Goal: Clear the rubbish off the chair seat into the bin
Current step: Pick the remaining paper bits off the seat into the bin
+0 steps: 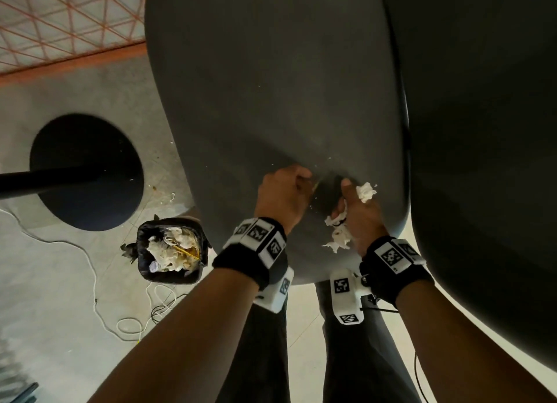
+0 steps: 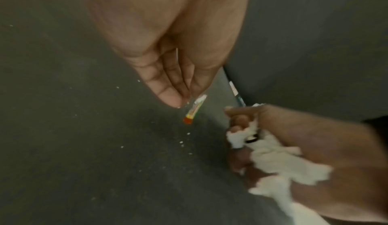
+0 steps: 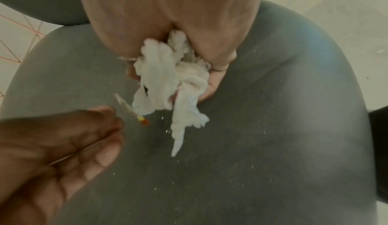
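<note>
On the floor at the left stands the bin point(image 1: 172, 249), black-lined and already heaped with crumpled paper, just beside the chair seat point(image 1: 271, 86). A round black base point(image 1: 86, 173) with its pole and a white cable point(image 1: 90, 267) lie further left on the grey floor, with an orange grid pattern beyond.

The left hand point(image 1: 283, 196) rests over the seat, its grip narrow: fingertips point(image 2: 168, 99) brought together at a small wrapper strip point(image 2: 194, 109) with a red end. Whether they actually pinch it I cannot tell; only the wrist views show the strip clearly.

The right hand point(image 1: 360, 212) holds a wad of white tissue point(image 3: 168, 79), its grip curled round it, a tail trailing down toward the seat. The left wrist view alone shows a small dark item in the wad. White crumbs point(image 3: 168, 131) speckle the dark grey fabric.
</note>
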`<state>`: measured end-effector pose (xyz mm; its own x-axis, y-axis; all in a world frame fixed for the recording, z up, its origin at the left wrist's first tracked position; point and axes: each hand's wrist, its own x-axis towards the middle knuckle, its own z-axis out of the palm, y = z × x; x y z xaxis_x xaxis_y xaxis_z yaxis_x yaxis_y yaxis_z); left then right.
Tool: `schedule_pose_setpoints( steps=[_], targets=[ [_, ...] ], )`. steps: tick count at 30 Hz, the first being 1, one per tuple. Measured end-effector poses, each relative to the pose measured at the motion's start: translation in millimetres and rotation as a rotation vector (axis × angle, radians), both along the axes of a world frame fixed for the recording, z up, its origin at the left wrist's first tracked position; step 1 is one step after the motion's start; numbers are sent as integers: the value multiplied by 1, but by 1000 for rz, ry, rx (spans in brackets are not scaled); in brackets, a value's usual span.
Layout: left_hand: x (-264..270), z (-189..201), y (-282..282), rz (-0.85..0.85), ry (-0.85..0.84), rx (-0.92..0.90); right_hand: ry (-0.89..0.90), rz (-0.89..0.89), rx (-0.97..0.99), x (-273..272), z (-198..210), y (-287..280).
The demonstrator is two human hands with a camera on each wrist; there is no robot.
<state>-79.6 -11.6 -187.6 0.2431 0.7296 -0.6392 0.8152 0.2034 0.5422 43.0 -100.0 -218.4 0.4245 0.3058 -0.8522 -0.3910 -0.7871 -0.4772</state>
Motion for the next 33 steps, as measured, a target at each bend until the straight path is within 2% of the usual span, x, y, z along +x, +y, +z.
schedule_pose_setpoints(
  steps=[5, 11, 14, 19, 23, 27, 29, 33],
  targets=[
    [13, -19, 10, -134, 160, 48, -3, 20, -15, 10, -1, -12],
    [20, -26, 8, -292, 237, 102, 2, 1, -42, 13, 1, -17],
    [24, -29, 10, -304, 243, 55, 25, -8, -43, 13, 3, -16],
    [37, -26, 6, -251, 127, 57, 16, 22, -40, 16, 10, -19],
    [45, -26, -5, -263, 208, 127, 59, -9, -69, 16, 19, -30],
    [52, -26, -4, -372, 271, 99, 51, -51, -67, 16, 23, -41],
    [55, -21, -1, -382, 223, 28, 43, -79, -59, 17, 23, -44],
    [61, 13, -15, -327, -97, -230, 66, -183, -33, 19, 21, -46]
  ],
)
